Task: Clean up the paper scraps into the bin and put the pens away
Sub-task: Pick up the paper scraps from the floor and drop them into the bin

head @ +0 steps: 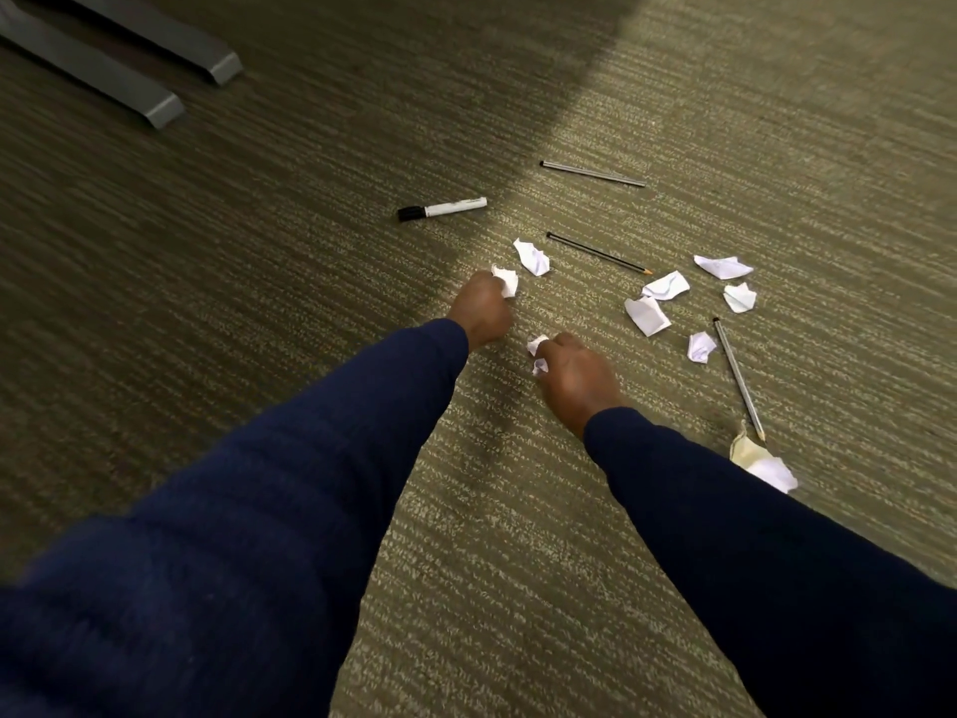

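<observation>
- The left hand grips a crumpled scrap; a loose scrap lies just beyond it on the carpet.
- The right hand pinches small scraps.
- More paper pieces and a grey pencil lie to its right.
- A marker lies farther ahead.
- Bare carpet runs leftward to the grey metal feet.

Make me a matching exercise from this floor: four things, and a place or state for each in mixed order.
Things:
1. marker
2. left hand
3. black pencil
4. cream scrap

Places or states:
a. grips a white scrap
b. has a black cap
c. has an orange tip
d. lies nearest the right sleeve

Pairs: 1b, 2a, 3c, 4d.
</observation>
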The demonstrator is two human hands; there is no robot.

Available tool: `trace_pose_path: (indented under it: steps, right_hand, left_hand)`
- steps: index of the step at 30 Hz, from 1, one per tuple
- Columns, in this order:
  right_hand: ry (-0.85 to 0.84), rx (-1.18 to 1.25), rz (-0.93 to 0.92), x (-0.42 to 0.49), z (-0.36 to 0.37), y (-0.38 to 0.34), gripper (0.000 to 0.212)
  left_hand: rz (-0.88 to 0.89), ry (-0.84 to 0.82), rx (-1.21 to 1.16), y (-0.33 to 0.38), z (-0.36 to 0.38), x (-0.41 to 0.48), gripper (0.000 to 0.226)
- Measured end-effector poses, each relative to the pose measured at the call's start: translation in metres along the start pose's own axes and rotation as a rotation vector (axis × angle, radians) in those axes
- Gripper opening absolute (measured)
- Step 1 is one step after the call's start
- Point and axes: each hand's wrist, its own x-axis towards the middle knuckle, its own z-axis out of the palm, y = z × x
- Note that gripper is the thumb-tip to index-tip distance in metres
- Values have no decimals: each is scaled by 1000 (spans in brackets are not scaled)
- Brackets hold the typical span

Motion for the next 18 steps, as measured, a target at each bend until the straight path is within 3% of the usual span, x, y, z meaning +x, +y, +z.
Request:
trace_pose_path:
  steps: [9, 15, 18]
  right_hand:
    - [21, 332, 301, 9, -17, -11, 20]
    - [-14, 1032, 489, 23, -36, -68, 3]
    - [-99, 1165, 439, 30, -38, -115, 7]
  left_hand:
    - [-99, 48, -363, -16, -40, -32, 33]
    - [-99, 96, -460, -47, -99, -67, 18]
    - [-105, 171, -458, -64, -138, -89, 16]
